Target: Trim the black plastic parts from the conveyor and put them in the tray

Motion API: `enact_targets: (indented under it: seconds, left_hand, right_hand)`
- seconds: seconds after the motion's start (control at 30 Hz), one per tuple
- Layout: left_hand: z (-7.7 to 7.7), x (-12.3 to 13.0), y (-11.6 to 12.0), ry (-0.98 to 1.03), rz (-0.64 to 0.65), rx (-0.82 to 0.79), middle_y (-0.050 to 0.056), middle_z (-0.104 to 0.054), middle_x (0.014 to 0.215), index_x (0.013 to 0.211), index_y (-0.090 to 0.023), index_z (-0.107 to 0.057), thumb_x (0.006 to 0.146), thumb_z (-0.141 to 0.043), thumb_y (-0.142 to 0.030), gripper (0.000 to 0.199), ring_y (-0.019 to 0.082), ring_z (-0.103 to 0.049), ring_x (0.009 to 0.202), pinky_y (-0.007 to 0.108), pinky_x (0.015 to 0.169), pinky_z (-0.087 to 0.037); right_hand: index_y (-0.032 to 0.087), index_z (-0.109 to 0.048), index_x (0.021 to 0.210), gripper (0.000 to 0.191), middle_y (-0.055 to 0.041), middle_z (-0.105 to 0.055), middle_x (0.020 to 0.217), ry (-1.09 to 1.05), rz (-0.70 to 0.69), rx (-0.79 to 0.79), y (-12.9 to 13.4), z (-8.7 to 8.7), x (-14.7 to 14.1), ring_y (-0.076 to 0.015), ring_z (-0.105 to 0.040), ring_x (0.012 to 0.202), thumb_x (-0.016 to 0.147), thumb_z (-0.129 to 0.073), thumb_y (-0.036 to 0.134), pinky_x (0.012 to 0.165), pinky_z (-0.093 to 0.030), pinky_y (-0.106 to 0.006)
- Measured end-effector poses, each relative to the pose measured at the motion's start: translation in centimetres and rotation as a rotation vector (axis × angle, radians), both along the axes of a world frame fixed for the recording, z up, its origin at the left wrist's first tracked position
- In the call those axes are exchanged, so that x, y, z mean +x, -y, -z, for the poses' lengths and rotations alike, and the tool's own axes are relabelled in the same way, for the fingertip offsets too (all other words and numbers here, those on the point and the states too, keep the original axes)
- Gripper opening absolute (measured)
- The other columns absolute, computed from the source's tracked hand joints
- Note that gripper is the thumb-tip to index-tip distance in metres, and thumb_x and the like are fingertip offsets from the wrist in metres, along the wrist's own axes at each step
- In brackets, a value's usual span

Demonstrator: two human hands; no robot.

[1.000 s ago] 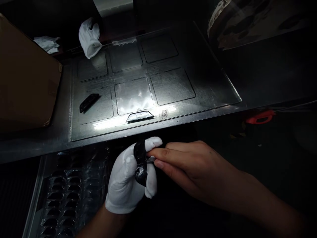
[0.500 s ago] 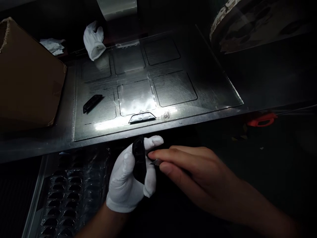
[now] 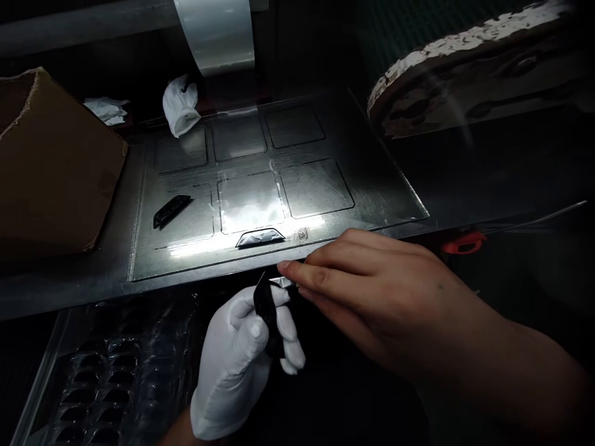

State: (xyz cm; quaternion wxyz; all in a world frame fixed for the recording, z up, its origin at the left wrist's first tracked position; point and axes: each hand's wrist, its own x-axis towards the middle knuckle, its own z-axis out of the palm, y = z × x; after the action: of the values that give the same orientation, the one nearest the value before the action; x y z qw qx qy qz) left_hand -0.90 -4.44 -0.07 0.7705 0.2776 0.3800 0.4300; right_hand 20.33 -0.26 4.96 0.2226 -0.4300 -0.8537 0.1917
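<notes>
Left hand: the left hand wears a white glove. It is curled shut around a small black part. The part stands almost upright in the fingers.

Right hand: the right hand is bare. Its thumb and first finger are pinched together at the top of the black part. A small shiny bit sits right at the fingertips. I think it is a thin film or tab, but it is too small to be sure.

Where the part is: it is in the air, low and near the person, just in front of the edge of the bench.

Plate: a dark flat plate lies on the bench. It has square marks on it. A bright light shines on its near side.

On the plate: another black part lies on the left side. A shiny piece with slanted ends lies at the near edge.

Tray: a clear plastic tray with many small pockets sits low on the left, beside the gloved hand.

Other things: a brown box stands on the left. A spare white glove lies at the back. A red tool lies on the right in the dark.

How far along: the shiny bit looks partly lifted from the part. I judge the peeling is begun but not finished. The part on the plate looks untouched.
</notes>
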Motion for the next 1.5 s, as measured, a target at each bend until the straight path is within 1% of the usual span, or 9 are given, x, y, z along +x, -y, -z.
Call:
enact_targets:
  seconds: [0.33,0.43,0.53,0.7,0.83,0.97,1.1,1.3,1.5]
  left_hand:
    - [-0.2,-0.3,-0.2,-0.17,0.053,-0.009,0.002,-0.065,0.065,0.101,-0.016,-0.068,0.095,-0.07,-0.061,0.046,0.012,-0.056,0.056,0.022,0.055,-0.043]
    - [-0.4,-0.3,-0.1,-0.185,0.066,-0.031,0.004,-0.066,0.065,0.094,-0.015,-0.067,0.095,-0.071,-0.057,0.042,0.012,-0.058,0.057,0.021,0.056,-0.045]
    - [-0.5,-0.3,-0.1,-0.198,0.069,-0.065,0.004,-0.068,0.067,0.101,-0.015,-0.07,0.094,-0.073,-0.055,0.041,0.013,-0.061,0.058,0.021,0.055,-0.048]
    - [-0.3,-0.6,-0.2,-0.159,0.072,-0.112,0.004,-0.069,0.07,0.112,-0.014,-0.072,0.095,-0.074,-0.05,0.04,0.013,-0.064,0.057,0.02,0.053,-0.052]
    - [0.1,-0.8,-0.2,0.023,0.032,-0.143,0.003,-0.071,0.077,0.111,-0.016,-0.076,0.095,-0.074,-0.051,0.038,0.012,-0.067,0.055,0.017,0.049,-0.052]
    - [0.4,-0.9,-0.6,0.236,-0.063,-0.197,0.001,-0.076,0.096,0.112,-0.024,-0.077,0.094,-0.078,-0.045,0.028,0.016,-0.077,0.079,0.022,0.067,-0.063]
    - [0.6,-0.9,-1.0,0.344,-0.139,-0.185,0.001,-0.078,0.103,0.112,-0.023,-0.076,0.094,-0.078,-0.042,0.026,0.018,-0.077,0.095,0.031,0.089,-0.066]
    - [0.7,-0.5,-1.2,0.373,-0.26,-0.18,0.001,-0.077,0.103,0.111,-0.021,-0.076,0.093,-0.08,-0.039,0.026,0.014,-0.076,0.094,0.027,0.09,-0.065]
    - [0.7,-0.6,-0.9,0.282,-0.297,-0.099,0.001,-0.079,0.105,0.111,-0.023,-0.078,0.095,-0.078,-0.039,0.023,0.014,-0.077,0.096,0.024,0.093,-0.064]
  right_hand:
    - [0.024,-0.076,0.116,0.025,-0.0032,-0.078,0.102,0.12,-0.023,0.039,-0.5,-0.3,-0.2,-0.0223,-0.067,0.089,0.109,-0.053,0.033,0.071,-0.053,-0.038]
    - [0.024,-0.076,0.119,0.023,-0.0037,-0.077,0.1,0.153,-0.022,0.046,-0.5,-0.3,-0.2,-0.0231,-0.066,0.087,0.106,-0.058,0.03,0.068,-0.051,-0.038]
    - [0.024,-0.075,0.124,0.025,-0.004,-0.077,0.099,0.194,-0.016,0.06,-0.5,-0.2,-0.1,-0.0242,-0.065,0.087,0.103,-0.061,0.027,0.066,-0.05,-0.039]
    - [0.024,-0.076,0.123,0.025,-0.0035,-0.077,0.099,0.246,-0.02,0.078,-0.6,-0.1,-0.3,-0.0241,-0.066,0.087,0.102,-0.062,0.024,0.066,-0.052,-0.038]
    - [0.022,-0.073,0.127,0.026,-0.0024,-0.079,0.104,0.188,-0.009,0.073,-0.5,-0.3,-0.3,-0.0221,-0.071,0.091,0.107,-0.057,0.026,0.076,-0.057,-0.037]
    - [0.017,-0.068,0.132,0.026,-0.0016,-0.08,0.115,-0.024,0.112,0.072,0.1,0.0,0.3,-0.0161,-0.075,0.101,0.109,-0.055,0.024,0.091,-0.056,-0.03]
    - [0.023,-0.066,0.129,0.023,0.0007,-0.079,0.119,-0.055,0.111,-0.028,1.0,0.7,0.8,-0.0142,-0.075,0.102,0.108,-0.058,0.023,0.089,-0.056,-0.026]
    - [0.025,-0.065,0.129,0.022,0.0002,-0.079,0.113,-0.026,-0.001,-0.14,2.1,1.1,0.2,-0.016,-0.076,0.094,0.109,-0.055,0.025,0.068,-0.052,-0.029]
    - [0.025,-0.07,0.121,0.022,-0.0003,-0.08,0.107,0.042,-0.019,-0.122,2.1,0.7,-0.6,-0.0165,-0.075,0.082,0.11,-0.051,0.029,0.067,-0.051,-0.032]
